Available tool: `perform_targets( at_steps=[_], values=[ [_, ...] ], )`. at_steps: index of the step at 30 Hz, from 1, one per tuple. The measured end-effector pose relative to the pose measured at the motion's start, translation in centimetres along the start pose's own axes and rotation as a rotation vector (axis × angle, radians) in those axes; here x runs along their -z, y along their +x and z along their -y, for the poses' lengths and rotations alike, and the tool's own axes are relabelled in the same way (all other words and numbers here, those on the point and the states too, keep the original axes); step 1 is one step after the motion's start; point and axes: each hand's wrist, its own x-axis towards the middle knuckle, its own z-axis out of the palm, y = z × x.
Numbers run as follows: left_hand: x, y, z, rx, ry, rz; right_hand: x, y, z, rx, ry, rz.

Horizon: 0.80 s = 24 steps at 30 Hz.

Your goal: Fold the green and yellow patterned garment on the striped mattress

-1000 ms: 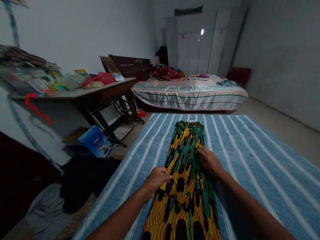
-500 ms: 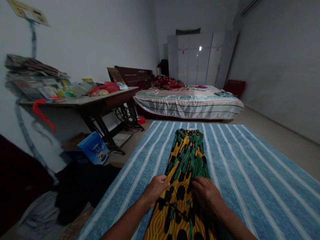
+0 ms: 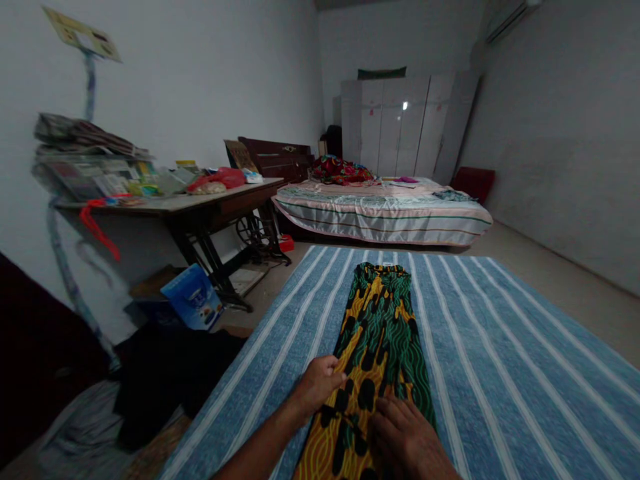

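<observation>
With the patterned garment (image 3: 381, 320) laid toward 12 o'clock on the striped spread (image 3: 500, 347), pressed by the flat, released right hand (image 3: 407, 435), and the grip of the left hand (image 3: 320, 385) at its 9 o'clock edge unreadable, its fold could be skewed by uneven pulling

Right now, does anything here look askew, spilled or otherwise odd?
The green, yellow and black patterned garment lies straight under the left hand and right hand. Only the blue cardboard box leans tilted beside the dark table.
</observation>
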Motion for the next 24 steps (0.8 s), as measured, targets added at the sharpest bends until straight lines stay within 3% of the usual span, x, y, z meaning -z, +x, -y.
perform_targets(
  at_steps=[5,12,15,24],
  values=[
    [0.4,-0.2,0.1,-0.052,0.066,-0.017,-0.3,-0.2,-0.1,0.003,0.019,0.002],
    [1.1,0.4,1.1,-0.057,0.364,-0.07,1.3,1.2,-1.9,-0.147,0.179,0.199],
    [1.2,0.5,1.3,-0.055,0.42,-0.049,2.2,2.5,-3.0,-0.208,0.244,0.279],
    [1.5,0.7,-0.3,-0.003,0.531,0.039,2.7,5.9,-7.3,-0.292,0.241,0.303]
  ],
)
